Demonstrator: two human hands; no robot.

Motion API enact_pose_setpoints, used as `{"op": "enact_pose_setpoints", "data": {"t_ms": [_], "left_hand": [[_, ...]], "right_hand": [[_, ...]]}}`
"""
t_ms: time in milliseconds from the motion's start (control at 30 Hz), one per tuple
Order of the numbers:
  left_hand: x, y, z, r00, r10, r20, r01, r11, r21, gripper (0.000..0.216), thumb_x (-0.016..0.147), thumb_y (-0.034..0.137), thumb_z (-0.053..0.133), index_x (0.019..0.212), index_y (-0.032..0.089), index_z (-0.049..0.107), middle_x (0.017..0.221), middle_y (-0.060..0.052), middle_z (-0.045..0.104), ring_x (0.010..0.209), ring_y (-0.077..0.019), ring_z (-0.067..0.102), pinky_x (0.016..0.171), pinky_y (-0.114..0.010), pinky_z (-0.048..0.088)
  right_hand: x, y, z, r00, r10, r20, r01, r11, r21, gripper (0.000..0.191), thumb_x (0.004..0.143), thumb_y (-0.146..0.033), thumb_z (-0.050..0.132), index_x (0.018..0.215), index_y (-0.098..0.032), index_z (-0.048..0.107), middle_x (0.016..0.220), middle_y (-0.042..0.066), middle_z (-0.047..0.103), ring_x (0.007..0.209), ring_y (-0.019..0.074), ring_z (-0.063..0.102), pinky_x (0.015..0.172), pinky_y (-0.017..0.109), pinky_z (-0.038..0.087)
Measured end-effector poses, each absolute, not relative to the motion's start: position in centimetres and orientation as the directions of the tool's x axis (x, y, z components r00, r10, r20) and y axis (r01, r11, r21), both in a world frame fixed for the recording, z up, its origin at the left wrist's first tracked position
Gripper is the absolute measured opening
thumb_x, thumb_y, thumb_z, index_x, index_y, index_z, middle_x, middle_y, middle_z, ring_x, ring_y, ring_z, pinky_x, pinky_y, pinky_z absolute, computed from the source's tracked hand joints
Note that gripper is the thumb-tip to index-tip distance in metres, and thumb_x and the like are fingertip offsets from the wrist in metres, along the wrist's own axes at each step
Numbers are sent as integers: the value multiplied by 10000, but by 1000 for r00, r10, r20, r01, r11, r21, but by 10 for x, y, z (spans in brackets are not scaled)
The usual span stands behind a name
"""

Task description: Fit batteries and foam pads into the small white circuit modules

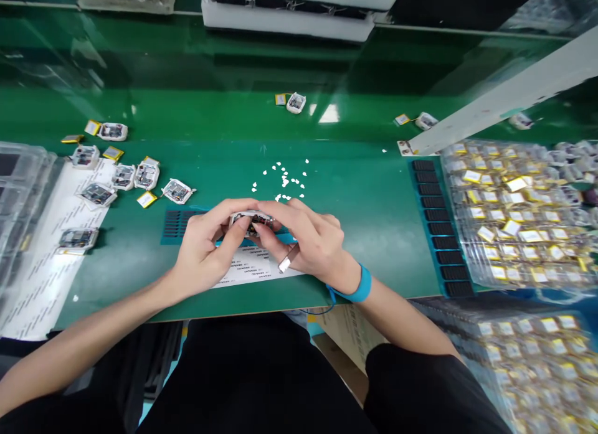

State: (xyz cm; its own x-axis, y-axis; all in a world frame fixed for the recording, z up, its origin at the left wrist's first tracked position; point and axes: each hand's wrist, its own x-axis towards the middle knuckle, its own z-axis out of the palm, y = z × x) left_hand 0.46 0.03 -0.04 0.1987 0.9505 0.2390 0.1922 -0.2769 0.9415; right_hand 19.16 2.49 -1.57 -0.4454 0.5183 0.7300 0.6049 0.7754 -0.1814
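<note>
On the tabletop, white scraps lie beyond the middle printed sheet, circuit units left of it, a blue tray right.

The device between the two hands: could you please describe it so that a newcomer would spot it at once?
At the near side of the green table, find the left hand and the right hand, which has a blue band at its wrist. Between their fingers is the device, white-rimmed and dark inside. Unlike the loose devices lying to its left, it is held.

White glare patches the glossy green tabletop, while the right edge blurs.
</note>
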Motion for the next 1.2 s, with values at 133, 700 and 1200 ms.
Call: {"op": "enact_pose_setpoints", "data": {"t_ms": [133, 700, 1200], "left_hand": [[5, -4, 0, 158, 965, 211, 179, -238, 955, 220, 993, 155, 567, 1190, 170, 666, 981, -25, 757, 716, -89, 690, 625, -171, 545], [4, -11, 4, 175, 944, 281, 427, -330, 842, 272, 973, 96, 565, 1207, 180, 674, 1052, -15, 783, 722, -88, 709, 694, -185, 581], [2, -9, 1, 196, 887, 419, 560, -452, 694, 299, 957, 84, 559, 1202, 213, 670, 1033, -10, 798, 760, -126, 752, 711, -217, 607]], "right_hand": [[191, 24, -14, -471, 528, 706, 599, 779, -184, 76, 970, -224, 634, 1029, -178, 615, 770, -38, 702, 613, 66, 638, 485, 229, 403], [195, 24, -20, -506, 442, 741, 552, 826, -116, 131, 931, -156, 667, 1061, -157, 645, 895, -22, 766, 678, 66, 687, 512, 215, 484], [196, 21, -17, -559, 482, 675, 601, 796, -72, 187, 965, -105, 565, 1109, -180, 658, 888, -42, 762, 638, 60, 653, 530, 228, 464]]}}
